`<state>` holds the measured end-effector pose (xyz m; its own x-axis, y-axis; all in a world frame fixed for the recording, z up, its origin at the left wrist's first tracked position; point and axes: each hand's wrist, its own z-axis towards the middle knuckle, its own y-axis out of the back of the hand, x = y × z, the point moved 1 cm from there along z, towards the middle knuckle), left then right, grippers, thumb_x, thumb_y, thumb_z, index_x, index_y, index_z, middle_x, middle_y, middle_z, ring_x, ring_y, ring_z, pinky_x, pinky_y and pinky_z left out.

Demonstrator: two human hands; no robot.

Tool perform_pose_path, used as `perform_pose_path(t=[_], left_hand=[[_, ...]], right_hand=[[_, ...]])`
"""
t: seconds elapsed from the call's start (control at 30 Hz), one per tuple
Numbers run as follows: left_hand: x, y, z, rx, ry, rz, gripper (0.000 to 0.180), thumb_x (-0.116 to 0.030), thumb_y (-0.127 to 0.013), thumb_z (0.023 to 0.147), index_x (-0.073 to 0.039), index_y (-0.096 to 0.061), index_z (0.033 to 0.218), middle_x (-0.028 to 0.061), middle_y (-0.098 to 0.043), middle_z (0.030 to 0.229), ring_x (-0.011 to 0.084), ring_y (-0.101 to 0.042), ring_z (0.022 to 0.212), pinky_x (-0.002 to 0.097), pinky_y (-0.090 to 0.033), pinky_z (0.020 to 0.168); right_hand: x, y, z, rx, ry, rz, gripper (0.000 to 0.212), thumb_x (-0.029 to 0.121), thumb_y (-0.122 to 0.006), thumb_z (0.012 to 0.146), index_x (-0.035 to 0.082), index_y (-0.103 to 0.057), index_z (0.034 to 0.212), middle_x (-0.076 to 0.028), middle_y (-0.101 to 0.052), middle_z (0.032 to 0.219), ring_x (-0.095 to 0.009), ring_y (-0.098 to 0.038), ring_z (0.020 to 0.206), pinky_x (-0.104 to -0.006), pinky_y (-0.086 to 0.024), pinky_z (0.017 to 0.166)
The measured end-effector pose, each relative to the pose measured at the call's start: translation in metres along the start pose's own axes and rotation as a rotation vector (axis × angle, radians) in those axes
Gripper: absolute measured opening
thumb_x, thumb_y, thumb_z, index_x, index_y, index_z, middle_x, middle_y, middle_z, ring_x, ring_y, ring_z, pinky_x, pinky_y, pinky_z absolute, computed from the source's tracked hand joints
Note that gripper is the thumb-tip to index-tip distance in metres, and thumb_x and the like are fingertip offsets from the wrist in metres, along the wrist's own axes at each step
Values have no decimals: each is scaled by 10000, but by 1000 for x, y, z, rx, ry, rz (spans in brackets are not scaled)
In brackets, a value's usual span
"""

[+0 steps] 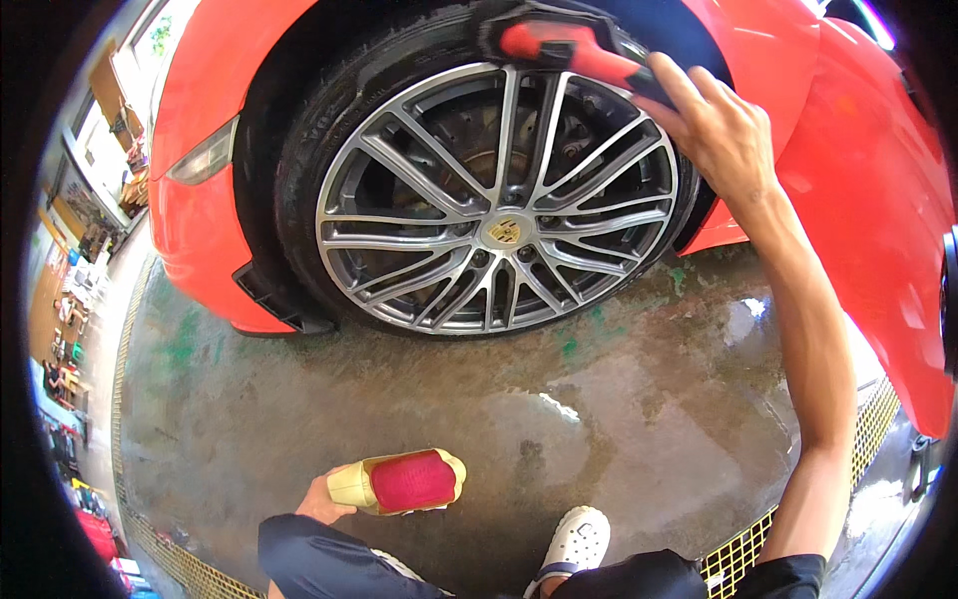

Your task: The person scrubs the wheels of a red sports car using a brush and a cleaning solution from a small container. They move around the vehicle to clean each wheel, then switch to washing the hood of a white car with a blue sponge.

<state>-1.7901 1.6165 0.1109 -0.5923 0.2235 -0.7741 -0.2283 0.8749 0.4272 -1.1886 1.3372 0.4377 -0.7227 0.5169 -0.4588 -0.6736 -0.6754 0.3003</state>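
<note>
Floor (619, 439): wet concrete, under a red car (868, 180).
Right hand (714, 125): fingers clamped on red brush (559, 42), pressed against top of tyre (329, 90).
Left hand (324, 499): fingers closed around yellow bottle (399, 481), low by the knee.
Wheel (499, 200): grey spokes, beside brush.

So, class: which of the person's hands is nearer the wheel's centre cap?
Right. The right hand holds a red brush above the centre cap; the left hand is low, holding a bottle.

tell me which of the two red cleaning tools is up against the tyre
The long-handled brush in the right hand, pressed on the tyre; the gold-edged red sponge in the left hand stays low.
</note>
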Motion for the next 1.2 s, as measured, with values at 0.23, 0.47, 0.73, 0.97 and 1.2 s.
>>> perform_pose_path(t=[0.23,0.47,0.73,0.97,1.2], left_hand=[[-9,-5,2,36,-67,-194,679,52,-792,684,-5,-588,1329,51,-703,1220,168,-654,1114,329,-504,986],[-4,-10,8,-34,7,-242,693,77,-807,696,-14,-579,1344,46,-689,1250,168,-649,1138,330,-504,1002],[12,-9,-7,-128,71,-237,705,94,-818,706,-18,-571,1357,44,-678,1274,171,-645,1156,332,-505,1014],[20,-8,-14,-172,141,-252,729,113,-839,721,-20,-557,1380,45,-655,1317,176,-637,1183,338,-506,1038],[10,-12,-18,-129,154,-201,746,104,-854,725,-21,-549,1394,49,-644,1333,175,-631,1195,348,-509,1049]], right_hand=[[-14,-21,-152,69,-433,-122,445,445,-746,897,190,-654,1250,-32,-614,765,-227,-668,629,-346,-529,501],[81,-48,-317,481,-896,-256,510,559,-565,1000,135,-567,1284,-19,-653,760,-174,-699,582,-301,-556,463],[152,-18,-379,517,-1667,365,464,494,-584,1017,67,-595,1199,-307,-710,889,-511,-693,853,-560,-544,735],[62,-12,-230,-1,-1291,576,405,354,-653,1006,41,-598,1257,-278,-701,870,-474,-700,815,-495,-550,691],[67,-75,-238,66,-1359,598,399,413,-571,1035,28,-545,1136,-319,-667,798,-535,-661,788,-573,-510,648]])
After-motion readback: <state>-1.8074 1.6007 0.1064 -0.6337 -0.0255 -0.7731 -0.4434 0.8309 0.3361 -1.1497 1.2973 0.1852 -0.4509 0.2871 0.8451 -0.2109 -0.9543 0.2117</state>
